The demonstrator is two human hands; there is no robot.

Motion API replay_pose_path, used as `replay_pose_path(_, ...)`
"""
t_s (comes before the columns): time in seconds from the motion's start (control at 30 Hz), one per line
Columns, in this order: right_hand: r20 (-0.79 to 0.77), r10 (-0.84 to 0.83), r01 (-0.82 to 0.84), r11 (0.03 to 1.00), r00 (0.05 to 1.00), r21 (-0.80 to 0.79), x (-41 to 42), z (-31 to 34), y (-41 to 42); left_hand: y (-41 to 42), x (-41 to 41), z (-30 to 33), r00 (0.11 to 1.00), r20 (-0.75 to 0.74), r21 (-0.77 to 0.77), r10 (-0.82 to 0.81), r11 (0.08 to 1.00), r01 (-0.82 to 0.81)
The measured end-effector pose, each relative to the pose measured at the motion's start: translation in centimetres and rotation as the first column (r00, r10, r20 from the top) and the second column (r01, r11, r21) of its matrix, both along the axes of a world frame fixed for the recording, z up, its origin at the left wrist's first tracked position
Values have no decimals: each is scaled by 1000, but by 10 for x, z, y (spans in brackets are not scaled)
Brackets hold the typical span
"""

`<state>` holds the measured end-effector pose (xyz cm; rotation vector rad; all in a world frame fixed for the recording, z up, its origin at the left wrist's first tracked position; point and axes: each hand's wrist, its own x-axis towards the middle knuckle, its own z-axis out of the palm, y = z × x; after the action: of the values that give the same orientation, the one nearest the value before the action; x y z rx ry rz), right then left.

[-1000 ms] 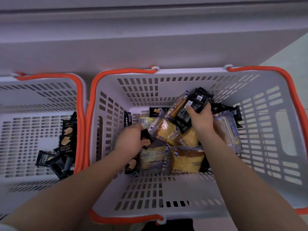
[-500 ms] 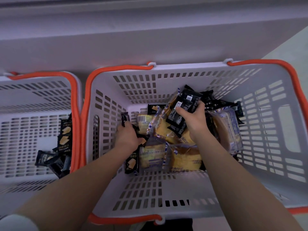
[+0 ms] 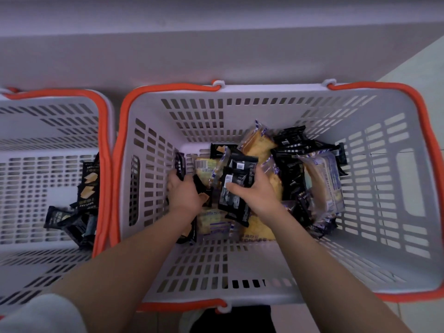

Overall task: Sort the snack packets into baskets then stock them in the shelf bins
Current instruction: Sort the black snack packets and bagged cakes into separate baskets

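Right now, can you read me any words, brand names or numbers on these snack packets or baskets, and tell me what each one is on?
Black packets in the left basket: light brand lettering, upside down, too blurred to read.
Yellow packet: a barcode and a line of print, too small to read.
Black packets held by the right hand: white labels, illegible.
Baskets: no text visible.
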<state>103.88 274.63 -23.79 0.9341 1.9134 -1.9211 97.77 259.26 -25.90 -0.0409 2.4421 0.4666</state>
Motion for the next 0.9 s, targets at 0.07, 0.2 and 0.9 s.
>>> replay_pose_path(0.07, 8, 42, -42, 998, 999, 46, 7, -2, -1, -3, -5, 0, 999, 27, 71, 37, 997, -39)
replay_pose_path(0.2, 17, 66, -68, 995, 998, 77, 10, 0, 0, -7, -12, -2, 991, 80, 161, 105, 980, -117)
replay_pose_path(0.9, 36, -27, 27, 1000, 999, 8, -13, 114, -10, -57, -26, 126, 947, -271, 370, -172, 890, 267)
